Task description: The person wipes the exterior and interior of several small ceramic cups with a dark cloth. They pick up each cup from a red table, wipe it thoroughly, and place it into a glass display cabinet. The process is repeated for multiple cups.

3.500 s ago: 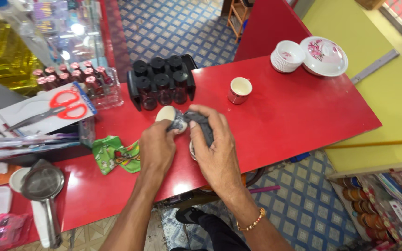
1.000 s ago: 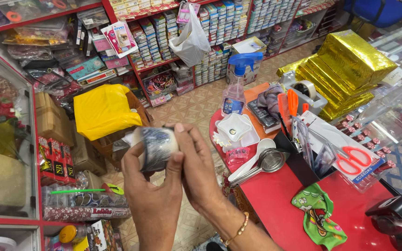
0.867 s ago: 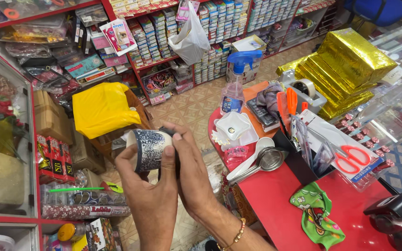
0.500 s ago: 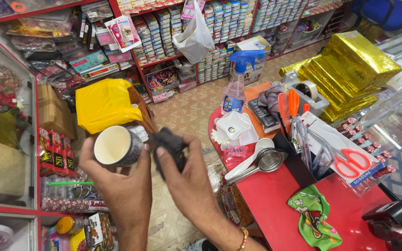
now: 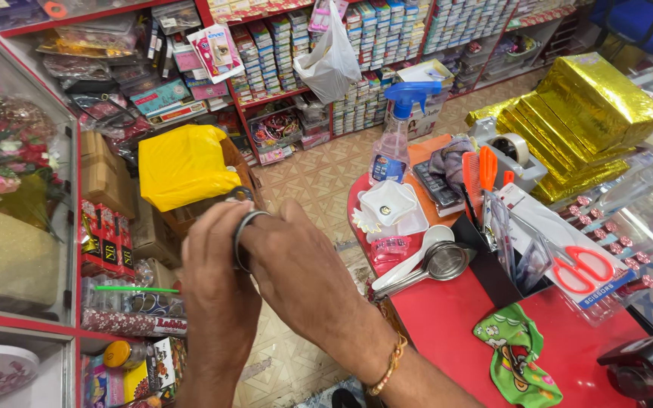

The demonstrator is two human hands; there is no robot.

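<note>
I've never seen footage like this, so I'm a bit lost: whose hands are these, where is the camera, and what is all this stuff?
There is no machine here. A person wears a camera on the head, so you look down at that person's own two bare hands, in a crowded shop. The left hand and the right hand are pressed together around a small round cup; only its dark rim shows between them, so the rest is hidden. The right wrist wears a gold bracelet. To the right is a red table with a green cloth, metal spoons, red-handled scissors in a pack, and a spray bottle. Behind the hands sit a yellow bag and shelves of goods.
</note>
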